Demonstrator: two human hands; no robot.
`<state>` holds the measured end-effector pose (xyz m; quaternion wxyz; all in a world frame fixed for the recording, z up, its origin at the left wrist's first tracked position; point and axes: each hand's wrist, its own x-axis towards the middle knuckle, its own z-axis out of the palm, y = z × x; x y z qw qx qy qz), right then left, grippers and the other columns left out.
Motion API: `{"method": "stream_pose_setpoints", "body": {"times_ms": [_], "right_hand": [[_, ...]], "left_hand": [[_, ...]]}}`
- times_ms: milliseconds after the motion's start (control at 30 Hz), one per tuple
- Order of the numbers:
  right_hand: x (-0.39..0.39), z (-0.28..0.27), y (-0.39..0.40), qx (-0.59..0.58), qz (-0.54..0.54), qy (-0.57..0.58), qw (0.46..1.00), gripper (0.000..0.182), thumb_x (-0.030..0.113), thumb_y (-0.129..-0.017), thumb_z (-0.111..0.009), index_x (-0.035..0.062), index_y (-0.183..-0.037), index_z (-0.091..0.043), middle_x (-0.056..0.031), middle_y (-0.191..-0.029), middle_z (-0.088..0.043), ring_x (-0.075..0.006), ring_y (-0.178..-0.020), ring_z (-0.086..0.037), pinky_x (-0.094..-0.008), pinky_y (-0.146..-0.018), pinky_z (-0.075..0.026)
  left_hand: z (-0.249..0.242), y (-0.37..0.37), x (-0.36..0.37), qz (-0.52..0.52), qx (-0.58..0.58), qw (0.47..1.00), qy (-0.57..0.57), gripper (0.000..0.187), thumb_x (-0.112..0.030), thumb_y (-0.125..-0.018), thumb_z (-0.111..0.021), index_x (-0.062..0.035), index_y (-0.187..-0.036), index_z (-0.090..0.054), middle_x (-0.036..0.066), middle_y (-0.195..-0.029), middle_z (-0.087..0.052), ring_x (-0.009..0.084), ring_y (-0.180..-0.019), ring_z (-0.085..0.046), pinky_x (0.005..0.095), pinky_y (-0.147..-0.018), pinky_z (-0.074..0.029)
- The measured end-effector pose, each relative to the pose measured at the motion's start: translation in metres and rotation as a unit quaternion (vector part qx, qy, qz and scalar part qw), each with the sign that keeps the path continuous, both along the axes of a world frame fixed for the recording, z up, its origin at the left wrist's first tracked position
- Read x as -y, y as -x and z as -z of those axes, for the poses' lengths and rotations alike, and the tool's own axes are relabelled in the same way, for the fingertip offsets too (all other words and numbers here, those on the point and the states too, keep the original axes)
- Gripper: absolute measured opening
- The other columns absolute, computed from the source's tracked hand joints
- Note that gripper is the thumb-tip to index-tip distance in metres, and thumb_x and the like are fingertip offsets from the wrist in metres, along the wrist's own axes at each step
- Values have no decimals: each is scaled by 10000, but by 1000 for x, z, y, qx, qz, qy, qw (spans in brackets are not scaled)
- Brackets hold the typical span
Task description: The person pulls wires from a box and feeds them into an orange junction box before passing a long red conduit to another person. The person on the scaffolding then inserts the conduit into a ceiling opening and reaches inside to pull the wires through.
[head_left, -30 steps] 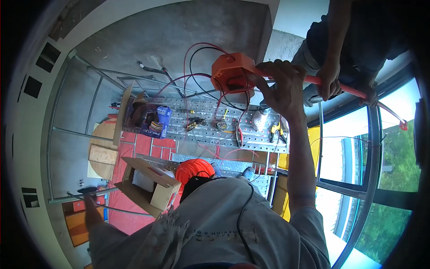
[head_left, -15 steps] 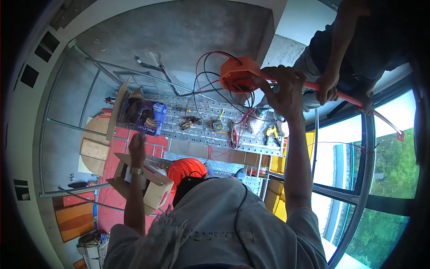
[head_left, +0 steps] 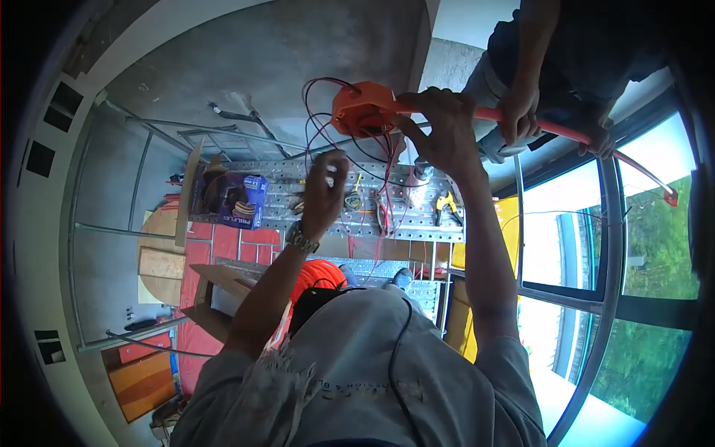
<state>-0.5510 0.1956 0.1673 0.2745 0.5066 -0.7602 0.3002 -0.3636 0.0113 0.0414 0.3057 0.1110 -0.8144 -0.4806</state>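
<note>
Left hand [head_left: 322,200] rising toward orange box [head_left: 366,95], joining right hand [head_left: 447,141] gripping red conduit [head_left: 488,114] beside box. Can't tell left grip.

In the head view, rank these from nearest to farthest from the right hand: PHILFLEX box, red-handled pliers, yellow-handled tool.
From the right hand:
1. Yellow-handled tool, platform's right end
2. Red-handled pliers, left of that tool
3. PHILFLEX box, far left

Wires [head_left: 388,151] (2 colours) obstruct orange box [head_left: 366,98].
</note>
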Motion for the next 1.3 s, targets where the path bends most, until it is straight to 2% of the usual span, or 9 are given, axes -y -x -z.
{"method": "stream_pose_setpoints", "body": {"times_ms": [100,333,433,633,700,967,1067,1233,1300], "right_hand": [[1,4,3,13,-9,-2,1000,281,289,-902,-800,137,-1133,-748,-12,-943,-747,-200,-932,-692,-442,-954,-371],[4,15,8,40,-3,-7,999,338,367,-887,-805,172,-1158,-755,-36,-1010,-705,-222,-1011,-675,-524,-1030,-370],[5,20,11,41,-11,-3,999,334,364,-888,-802,177,-1160,-753,-32,-1011,-707,-223,-1010,-677,-518,-1025,-366],[6,22,13,21,-9,-5,1000,331,320,-879,-816,184,-1173,-747,-22,-1008,-703,-220,-1024,-668,-500,-1003,-368],[5,24,10,4,-10,1,1000,327,293,-875,-813,182,-1174,-744,-24,-1083,-684,-223,-1060,-645,-493,-994,-372],[-7,64,-20,-46,-52,16,997,310,222,-869,-792,162,-1164,-719,-38,-1228,-635,-278,-1188,-585,-498,-1053,-349],[-9,84,-26,58,-107,-20,992,349,258,-882,-792,136,-1194,-692,-66,-1260,-638,-296,-1249,-572,-524,-1098,-328],[-14,88,-13,175,-163,-87,967,334,276,-901,-795,129,-1181,-686,-80,-1214,-669,-309,-1228,-591,-542,-1114,-332],[-6,93,-6,265,-240,-52,932,264,257,-913,-797,99,-1102,-701,-86,-1077,-690,-309,-1055,-663,-480,-1007,-448]], "left_hand": [[48,13,-16,165,171,914,-330,457,-491,-1087,-533,-87,-1279,-627,20,-1114,-691,124,-951,-638,321,-833,-506],[54,14,-36,296,147,760,-559,561,-396,-953,-778,-45,-1351,-598,-25,-978,-675,17,-703,-543,174,-625,-418],[54,8,-29,289,150,746,-581,563,-376,-934,-804,-49,-1346,-605,-30,-969,-676,15,-659,-524,182,-566,-396],[60,-5,-19,268,206,807,-484,483,-414,-942,-782,-66,-1258,-669,-32,-961,-674,34,-678,-551,222,-601,-430],[55,-6,-19,221,196,898,-325,367,-338,-991,-735,-56,-1209,-651,10,-976,-694,71,-735,-582,250,-613,-447],[50,-12,-20,295,151,882,-334,355,-377,-1085,-583,-53,-1209,-662,25,-1028,-705,121,-1014,-631,318,-924,-468],[56,-19,-22,299,119,867,-380,443,-434,-1129,-457,-59,-1169,-688,21,-1060,-703,136,-1048,-636,335,-995,-456],[72,-36,-14,307,155,886,-311,346,-402,-1091,-558,-73,-1139,-656,28,-1089,-665,172,-1095,-614,387,-1017,-447],[72,-39,-12,288,175,905,-260,310,-396,-1074,-597,-91,-1103,-646,30,-1084,-653,174,-1095,-603,380,-1007,-438]]}}
